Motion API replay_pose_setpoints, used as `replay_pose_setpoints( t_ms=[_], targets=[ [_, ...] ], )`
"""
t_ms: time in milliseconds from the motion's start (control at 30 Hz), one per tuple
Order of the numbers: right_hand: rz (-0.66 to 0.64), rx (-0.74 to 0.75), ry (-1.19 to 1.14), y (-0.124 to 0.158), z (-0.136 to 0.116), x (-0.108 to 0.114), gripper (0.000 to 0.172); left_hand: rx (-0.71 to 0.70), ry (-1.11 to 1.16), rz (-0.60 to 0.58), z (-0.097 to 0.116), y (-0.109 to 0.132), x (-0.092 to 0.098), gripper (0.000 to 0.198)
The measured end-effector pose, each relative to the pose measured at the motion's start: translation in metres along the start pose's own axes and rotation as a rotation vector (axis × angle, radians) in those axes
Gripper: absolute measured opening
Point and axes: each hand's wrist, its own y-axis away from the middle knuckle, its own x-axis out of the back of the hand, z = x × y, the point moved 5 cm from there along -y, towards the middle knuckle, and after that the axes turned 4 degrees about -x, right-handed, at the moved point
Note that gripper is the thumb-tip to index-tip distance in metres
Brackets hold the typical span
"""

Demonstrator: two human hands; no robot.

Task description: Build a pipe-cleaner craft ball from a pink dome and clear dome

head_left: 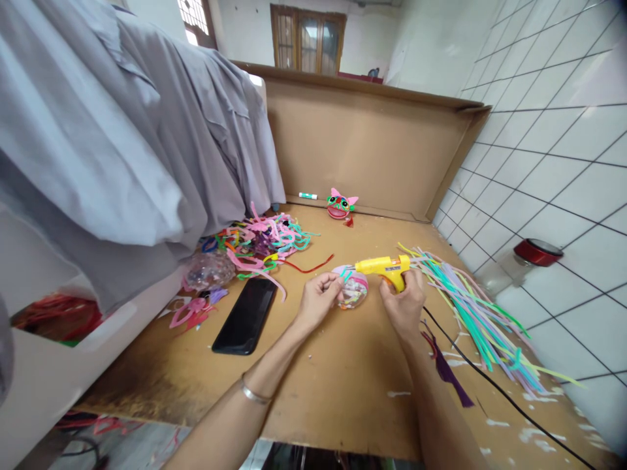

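Note:
My right hand (405, 305) is wrapped round a yellow glue gun (379, 266), whose nozzle points left. Between the thumb and fingers of my left hand (317, 297) is a short teal pipe cleaner piece (347, 274), right at the nozzle tip; whether the two touch I cannot tell. Just below them on the table lies a round, clear-looking container (356, 297) with pink and white in it, partly covered by my left fingertips. A black cord (482, 373) runs from near my right hand toward the lower right.
Pipe cleaners (463, 307) lie in a long bundle at right, beside a red-lidded jar (519, 261). A tangled heap (269, 235), a clear plastic bag (208, 271) and a black phone (245, 316) are at left. A pink-eared animal-face ornament (339, 205) sits by the cardboard wall (353, 143).

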Motion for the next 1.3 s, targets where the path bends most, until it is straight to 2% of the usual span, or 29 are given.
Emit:
replay_pose_setpoints(
  t_ms=[133,267,400,467,633,733,800,933,1033,1100,1167,1300],
  targets=[
    [0.048,-0.08,0.041,-0.001,0.011,0.001,0.016,0.001,0.009,0.0,0.001,0.001,0.0,0.036],
    [0.124,-0.205,0.131,-0.003,0.041,0.0,0.025,-0.003,0.022,0.008,0.002,0.001,0.0,0.037],
    [0.024,-0.365,0.237,0.002,0.083,-0.011,0.032,-0.025,0.021,0.008,0.001,0.001,0.0,0.038],
    [-0.03,-0.44,0.302,0.006,0.1,-0.015,0.03,-0.042,0.026,0.006,0.002,0.001,0.0,0.039],
    [-0.207,-0.523,0.518,0.015,0.114,-0.02,0.035,-0.074,0.044,0.027,0.006,0.001,0.0,0.041],
    [-0.299,-0.493,0.686,0.017,0.107,-0.021,0.044,-0.082,0.057,0.033,0.008,0.001,-0.001,0.04],
    [-0.315,-0.429,0.775,0.015,0.097,-0.019,0.048,-0.08,0.082,0.029,0.008,0.001,-0.002,0.041],
    [-0.21,-0.257,0.739,0.005,0.069,-0.009,0.043,-0.054,0.169,0.034,0.008,0.001,-0.003,0.043],
    [-0.112,-0.124,0.375,-0.001,0.036,-0.003,0.031,-0.021,0.24,0.061,0.008,0.0,-0.001,0.043],
    [-0.144,-0.122,0.007,0.002,0.011,-0.006,0.027,-0.012,0.268,0.074,0.007,-0.001,0.001,0.043],
    [-0.241,-0.187,-0.296,0.01,-0.013,-0.015,0.024,-0.012,0.273,0.081,0.007,-0.001,0.001,0.043],
    [-0.346,-0.373,-0.7,0.027,-0.051,-0.036,0.022,-0.039,0.238,0.073,0.006,0.0,-0.002,0.043]
  ],
)
